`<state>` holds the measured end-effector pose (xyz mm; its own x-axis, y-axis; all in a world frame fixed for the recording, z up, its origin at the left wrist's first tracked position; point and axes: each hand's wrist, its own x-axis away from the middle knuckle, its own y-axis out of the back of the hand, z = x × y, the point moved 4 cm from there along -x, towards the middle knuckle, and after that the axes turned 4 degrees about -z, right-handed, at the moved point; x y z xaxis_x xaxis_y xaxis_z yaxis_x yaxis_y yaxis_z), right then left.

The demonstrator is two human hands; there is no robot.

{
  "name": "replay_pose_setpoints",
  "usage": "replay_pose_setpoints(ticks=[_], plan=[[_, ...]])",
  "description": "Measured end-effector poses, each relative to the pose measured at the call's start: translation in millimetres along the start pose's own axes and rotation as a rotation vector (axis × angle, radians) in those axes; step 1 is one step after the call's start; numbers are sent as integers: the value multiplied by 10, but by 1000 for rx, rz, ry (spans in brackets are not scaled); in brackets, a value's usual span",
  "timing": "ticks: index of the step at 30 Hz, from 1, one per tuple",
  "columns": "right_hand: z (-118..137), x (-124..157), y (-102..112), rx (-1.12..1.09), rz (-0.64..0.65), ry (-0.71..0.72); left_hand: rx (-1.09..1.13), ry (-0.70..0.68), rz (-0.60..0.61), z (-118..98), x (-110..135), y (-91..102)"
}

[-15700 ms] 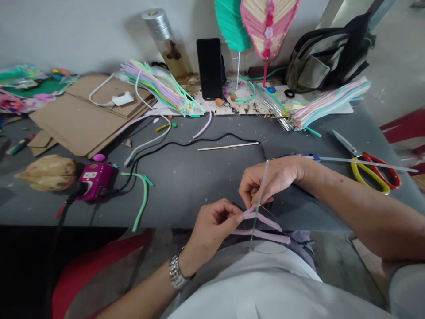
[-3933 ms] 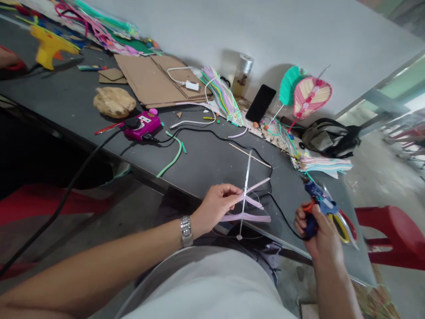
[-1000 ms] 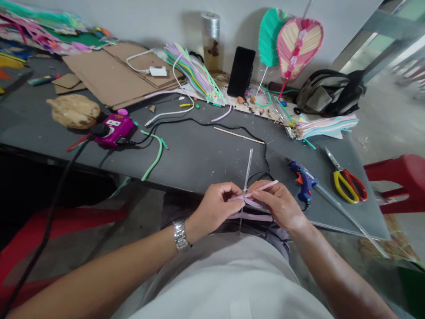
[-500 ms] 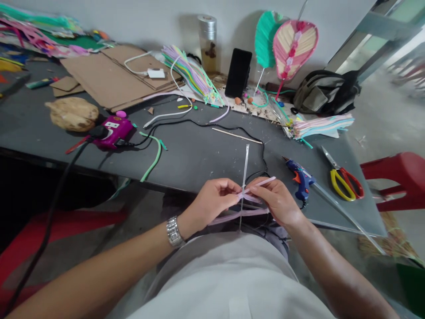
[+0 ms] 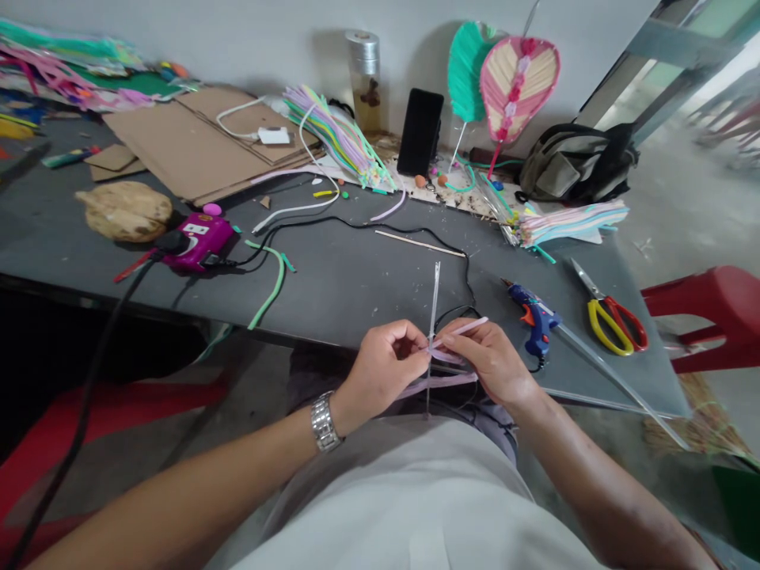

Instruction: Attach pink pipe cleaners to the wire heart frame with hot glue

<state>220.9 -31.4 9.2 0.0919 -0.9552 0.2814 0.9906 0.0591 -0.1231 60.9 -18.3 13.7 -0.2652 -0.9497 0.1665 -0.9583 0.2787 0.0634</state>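
Note:
Close to my body, over the table's front edge, my left hand [image 5: 392, 358] pinches a lilac pipe cleaner where it meets a thin, shiny upright wire stem [image 5: 435, 305]. My right hand [image 5: 487, 355] grips the same lilac pipe cleaner [image 5: 473, 324] between thumb and fingers, its loose end pointing up and right. Another lilac length [image 5: 448, 381] crosses the stem lower down, near my lap. My fingertips hide the exact join. To the right of my right hand lies a blue glue gun [image 5: 537, 321] with a long clear glue stick.
Scissors [image 5: 614, 317] lie at the right of the table [image 5: 332, 277]. Bundled pipe cleaners [image 5: 341, 142], cardboard [image 5: 178, 146], a phone [image 5: 420, 131] and leaf-shaped fans [image 5: 519, 91] are behind. A purple power socket [image 5: 205, 240] sits left, its black cord crossing the tabletop. A red stool [image 5: 721, 317] stands right.
My left hand and wrist have shifted slightly right, closer to the stem, fingers still pinched. My right hand keeps its hold. The whole view has moved slightly.

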Motion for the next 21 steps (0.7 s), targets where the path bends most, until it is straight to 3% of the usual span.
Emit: replay_pose_setpoints(ticks=[12,21], plan=[[-39,10,82,-41,-29,-5,14,-45,-37,87,-3,9],[-60,-15,49,-82,-44,-22,37,16,-5,117,-2,-6]])
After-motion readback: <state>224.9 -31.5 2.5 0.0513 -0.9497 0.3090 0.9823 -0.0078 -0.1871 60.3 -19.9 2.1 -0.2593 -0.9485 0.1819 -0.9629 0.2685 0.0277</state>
